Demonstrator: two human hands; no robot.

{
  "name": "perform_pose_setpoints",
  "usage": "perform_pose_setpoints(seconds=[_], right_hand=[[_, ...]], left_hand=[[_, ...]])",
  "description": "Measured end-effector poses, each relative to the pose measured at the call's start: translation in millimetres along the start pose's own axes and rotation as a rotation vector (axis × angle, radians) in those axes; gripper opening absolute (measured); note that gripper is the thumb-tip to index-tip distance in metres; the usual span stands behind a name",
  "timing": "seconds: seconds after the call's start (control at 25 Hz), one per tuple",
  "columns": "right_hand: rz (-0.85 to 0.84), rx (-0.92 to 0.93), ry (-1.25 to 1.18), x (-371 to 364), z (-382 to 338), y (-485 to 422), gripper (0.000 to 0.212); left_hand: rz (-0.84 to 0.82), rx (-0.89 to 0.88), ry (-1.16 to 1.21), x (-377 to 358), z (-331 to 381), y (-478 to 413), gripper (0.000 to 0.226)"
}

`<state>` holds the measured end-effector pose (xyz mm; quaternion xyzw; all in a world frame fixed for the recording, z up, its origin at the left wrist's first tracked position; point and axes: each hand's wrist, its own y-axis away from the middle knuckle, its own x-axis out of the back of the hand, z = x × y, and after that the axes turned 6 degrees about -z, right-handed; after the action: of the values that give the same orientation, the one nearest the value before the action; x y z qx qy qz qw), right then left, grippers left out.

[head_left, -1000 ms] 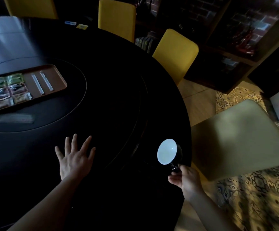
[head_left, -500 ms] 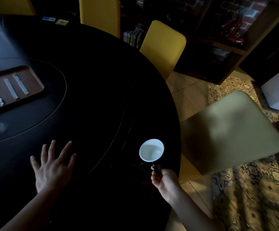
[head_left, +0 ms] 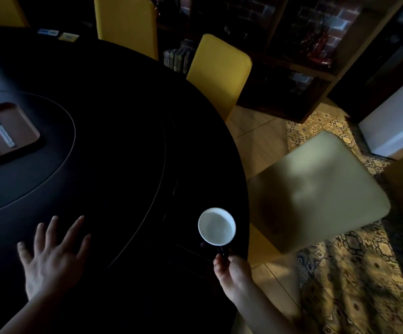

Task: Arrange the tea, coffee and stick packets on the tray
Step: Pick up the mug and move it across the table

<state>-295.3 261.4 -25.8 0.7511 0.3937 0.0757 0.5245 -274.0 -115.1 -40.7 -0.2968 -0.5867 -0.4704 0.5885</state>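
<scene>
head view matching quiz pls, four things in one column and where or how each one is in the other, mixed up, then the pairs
Things:
1. mug
2. left hand
3. two white stick packets
4. right hand

States:
A. lying side by side on the tray
B. spread flat on the dark table
C. pinching a handle
D. near the table's edge, white inside, looks empty

Pairs: 1-D, 2-B, 3-A, 4-C
</scene>
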Motion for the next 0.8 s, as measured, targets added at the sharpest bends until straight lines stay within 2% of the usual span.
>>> perform_pose_setpoints(seconds=[0.08, 0.16, 0.28, 0.36, 0.48, 0.6, 0.8], right_hand=[[0.006, 0.018, -0.025, 1, 2, 2, 0.019], [-0.005, 0.068, 0.068, 6, 2, 6, 0.024], [-0.021, 0.203, 0.34, 22, 3, 14, 0.027], [-0.043, 0.398, 0.614, 32, 6, 16, 0.019], [-0.021, 0.607, 0.92, 30, 5, 10, 0.023], [-0.02, 0.653, 0.994, 20, 4, 3, 0.019], [-0.112, 0.71, 0.918, -6, -1, 4, 0.013]], left_hand=[[0.0, -0.004, 0.001, 0, -1, 0, 0.06], [0.003, -0.001, -0.004, 0, 0, -1, 0.06], [-0.002, -0.002, -0.002, -2, -1, -2, 0.059], [0.003, 0.001, -0.008, -3, -2, -2, 0.058], [0.012, -0.007, -0.002, -2, -3, -2, 0.059], [0.015, -0.004, 0.008, -2, -2, -4, 0.06], [-0.018, -0.007, 0.072, -2, -3, -4, 0.06]])
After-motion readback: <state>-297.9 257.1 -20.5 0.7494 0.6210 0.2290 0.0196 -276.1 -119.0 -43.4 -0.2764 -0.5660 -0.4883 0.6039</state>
